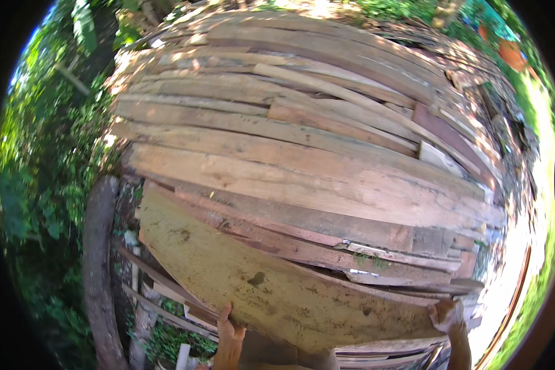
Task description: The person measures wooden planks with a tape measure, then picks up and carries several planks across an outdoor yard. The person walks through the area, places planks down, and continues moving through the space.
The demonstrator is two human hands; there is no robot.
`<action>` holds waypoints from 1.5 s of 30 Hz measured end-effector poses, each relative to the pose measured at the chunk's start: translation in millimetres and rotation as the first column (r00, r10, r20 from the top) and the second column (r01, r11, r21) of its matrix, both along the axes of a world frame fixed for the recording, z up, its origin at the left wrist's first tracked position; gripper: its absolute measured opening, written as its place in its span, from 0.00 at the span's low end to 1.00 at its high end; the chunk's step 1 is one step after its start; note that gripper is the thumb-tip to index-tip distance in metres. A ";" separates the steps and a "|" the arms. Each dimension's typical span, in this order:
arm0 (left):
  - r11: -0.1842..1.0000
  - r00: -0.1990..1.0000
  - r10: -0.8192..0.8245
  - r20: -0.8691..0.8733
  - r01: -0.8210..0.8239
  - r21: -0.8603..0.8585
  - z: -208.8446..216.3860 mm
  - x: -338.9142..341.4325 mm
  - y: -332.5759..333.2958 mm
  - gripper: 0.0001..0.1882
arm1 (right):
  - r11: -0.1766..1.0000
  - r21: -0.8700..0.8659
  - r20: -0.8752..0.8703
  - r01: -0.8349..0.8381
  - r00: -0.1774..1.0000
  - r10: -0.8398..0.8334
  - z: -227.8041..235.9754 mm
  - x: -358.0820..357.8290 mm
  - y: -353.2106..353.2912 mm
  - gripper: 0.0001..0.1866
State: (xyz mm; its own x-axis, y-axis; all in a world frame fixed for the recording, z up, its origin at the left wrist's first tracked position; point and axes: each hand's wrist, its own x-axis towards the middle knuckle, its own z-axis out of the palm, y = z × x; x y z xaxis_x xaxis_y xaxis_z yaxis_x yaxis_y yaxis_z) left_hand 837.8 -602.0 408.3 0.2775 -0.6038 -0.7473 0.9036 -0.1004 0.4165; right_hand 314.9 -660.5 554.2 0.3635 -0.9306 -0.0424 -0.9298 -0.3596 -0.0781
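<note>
The left hand's grip is closed on the near edge of a broad yellowish board, the thumb of the left hand pressing on the upper face while its other fingers are hidden. The right hand's grip is clamped on the board's right end, the right hand curled over the corner. The board, marked with dark stains, lies slantwise across the lower middle of the view, its far-left corner reaching up beside the pile. Just beyond its far edge are reddish planks, with a green sprig on the wood. Next comes a wide pale plank, then many more boards side by side, a narrow strip lying diagonally over some. Left of the pile, a thick log lies near dense green shrubs. An orange object, too small to identify, shows at upper right, with sunlit grass farther down that side.
</note>
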 end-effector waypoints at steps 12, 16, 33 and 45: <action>0.427 -0.022 -0.755 0.655 0.742 0.517 -6.4 -152.3 -334.8 0.40 | 0.650 0.012 0.581 0.760 0.524 -0.623 -92.1 -26.7 -236.3 0.32; 0.005 -0.291 -0.840 0.458 0.840 0.542 -90.8 -176.0 -245.4 0.33 | 0.870 0.187 0.560 0.456 0.679 -0.476 -244.2 132.6 -86.3 0.23; -0.571 -0.976 0.197 0.094 -0.036 0.820 -271.8 -46.5 -32.2 0.27 | -0.431 0.725 -0.167 0.538 -0.469 -0.867 -559.5 111.3 252.8 0.49; -0.380 -0.929 0.361 0.086 -0.062 0.923 -302.6 -73.8 -29.2 0.16 | -0.464 0.761 0.012 0.454 -0.724 -0.690 -754.7 166.4 142.0 0.38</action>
State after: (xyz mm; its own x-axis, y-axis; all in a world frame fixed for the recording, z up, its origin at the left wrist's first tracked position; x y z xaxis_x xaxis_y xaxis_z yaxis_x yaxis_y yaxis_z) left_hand 763.9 -631.2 105.7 -0.4936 -0.3065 -0.8139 -0.6803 0.7191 0.1418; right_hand 481.2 -518.5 -200.5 -0.6635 0.1572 -0.7315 0.5507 0.7644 -0.3352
